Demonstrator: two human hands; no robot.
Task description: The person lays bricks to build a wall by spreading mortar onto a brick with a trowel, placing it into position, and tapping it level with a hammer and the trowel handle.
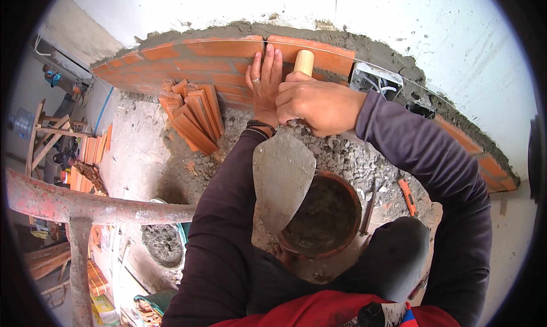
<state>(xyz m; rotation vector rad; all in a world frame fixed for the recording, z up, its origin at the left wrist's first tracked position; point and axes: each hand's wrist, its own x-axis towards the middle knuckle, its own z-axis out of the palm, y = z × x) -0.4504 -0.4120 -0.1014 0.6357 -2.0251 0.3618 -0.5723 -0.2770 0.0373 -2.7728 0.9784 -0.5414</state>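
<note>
Right hand [322,106] clenched round the trowel [284,176], left hand [266,90] open against smooth orange bricks [333,56]: we appear to be tapping one into line.
Near us, gritty mortar [327,220] lies in a round tub [359,212]; beyond, the bricks cap the low wall's top edge, where light taps toward the taut string [354,58] seem called for.

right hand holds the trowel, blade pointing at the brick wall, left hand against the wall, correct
The direction is wrong: the head view shows the trowel with blade pointing away from the brick wall. The right hand does hold the trowel, and the left hand is against the wall.
</note>
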